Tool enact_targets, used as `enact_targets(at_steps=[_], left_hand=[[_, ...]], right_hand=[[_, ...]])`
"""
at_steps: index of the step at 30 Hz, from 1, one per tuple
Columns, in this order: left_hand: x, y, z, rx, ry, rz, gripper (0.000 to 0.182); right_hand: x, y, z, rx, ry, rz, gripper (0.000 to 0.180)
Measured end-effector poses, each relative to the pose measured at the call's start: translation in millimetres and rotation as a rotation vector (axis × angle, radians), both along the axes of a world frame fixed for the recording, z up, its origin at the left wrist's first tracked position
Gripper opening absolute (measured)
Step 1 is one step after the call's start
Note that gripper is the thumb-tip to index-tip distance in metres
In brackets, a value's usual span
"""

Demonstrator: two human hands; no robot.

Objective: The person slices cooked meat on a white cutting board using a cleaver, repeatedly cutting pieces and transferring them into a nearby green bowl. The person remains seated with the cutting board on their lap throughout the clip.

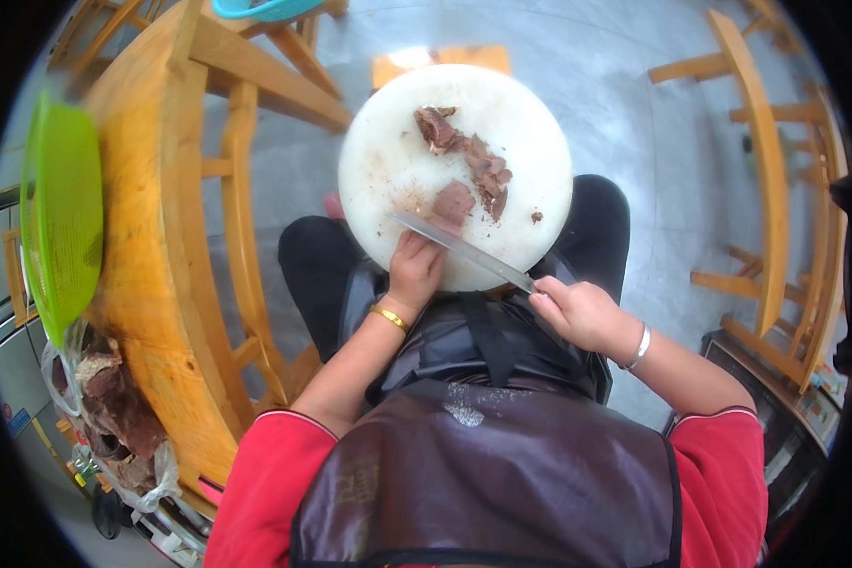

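Note:
A round white chopping board stands before me between my knees. My right hand grips the handle of a long-bladed knife, its blade slanting up to the left across the board. Behind the blade, my left hand presses with bent fingers on a piece of brown cooked meat; part of that piece is hidden by the knife and fingers. Thin meat slices lie in a loose row farther back on the board. A darker chunk of meat sits at their far end.
On my left, a wooden table carries a green plastic basket and a plastic bag with large pieces of meat. A blue basket is at the top edge. Wooden chairs stand to the right on grey floor tiles.

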State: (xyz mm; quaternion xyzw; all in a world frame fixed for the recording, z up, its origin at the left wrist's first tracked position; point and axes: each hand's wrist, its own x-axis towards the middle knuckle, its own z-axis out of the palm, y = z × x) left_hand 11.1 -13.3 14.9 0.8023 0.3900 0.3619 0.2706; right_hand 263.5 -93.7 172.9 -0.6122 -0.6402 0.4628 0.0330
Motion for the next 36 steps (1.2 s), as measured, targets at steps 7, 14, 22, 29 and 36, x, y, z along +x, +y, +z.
enact_targets(at_steps=[7,14,22,29,36], left_hand=[[2,-1,1,-0.024,-0.002,-0.002,0.018],[5,2,12,0.002,-0.037,-0.009,0.021],[5,0,10,0.004,-0.018,0.016,0.021],[4,0,7,0.005,-0.036,0.026,0.022],[0,-1,0,-0.018,-0.027,0.006,0.024]], right_hand=[[-19,18,-27,-0.006,0.014,-0.007,0.034],[-49,60,-85,0.068,0.207,-0.168,0.038],[-14,22,-39,0.016,0.188,-0.071,0.033],[13,8,-2,-0.093,0.120,-0.024,0.034],[5,16,1,-0.085,0.031,0.022,0.032]])
